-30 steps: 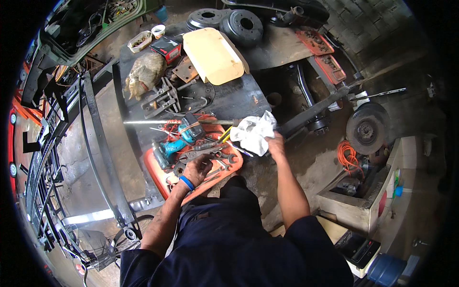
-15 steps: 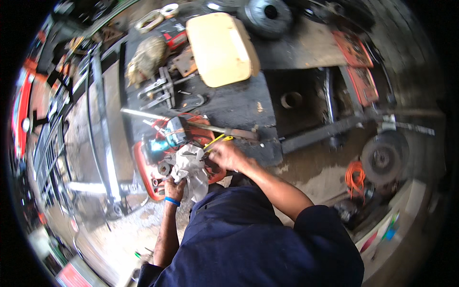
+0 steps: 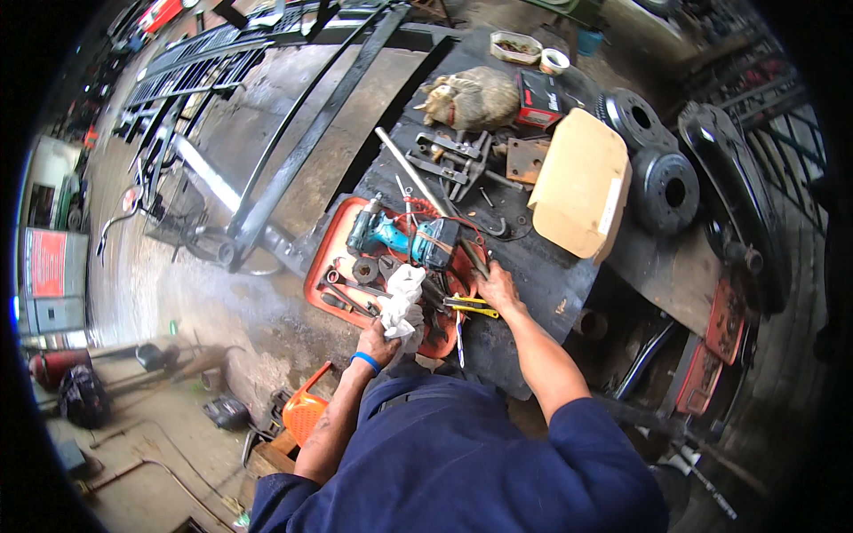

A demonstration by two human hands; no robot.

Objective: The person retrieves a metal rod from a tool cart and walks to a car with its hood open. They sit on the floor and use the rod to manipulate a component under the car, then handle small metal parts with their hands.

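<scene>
My left hand (image 3: 378,342), a blue band on its wrist, is closed around a crumpled white cloth or sheet (image 3: 404,300) at the near edge of a red tray (image 3: 313,289). My right hand (image 3: 499,289) is closed on the near end of a long metal bar (image 3: 410,169), which slants away behind a teal cordless drill (image 3: 391,233). Beside that hand, a yellow utility knife (image 3: 473,306) lies across the tray's right edge, with a pen (image 3: 460,345) below it. The tray also holds wrenches (image 3: 360,286) and a round metal part (image 3: 365,270); the cloth hides some contents.
A cat (image 3: 480,98) lies on the dark bench (image 3: 542,293) beside a puller-like tool (image 3: 449,160). Rightward are a tan plastic lid or tray (image 3: 582,182) and brake drums (image 3: 666,182). A black metal frame (image 3: 311,124) stands left; an orange plastic chair (image 3: 306,413) is below.
The view has swung left, so the bench appears turned and farther right. My right hand has gone from beside the yellow knife to the bar's end. The left still holds the white cloth.
</scene>
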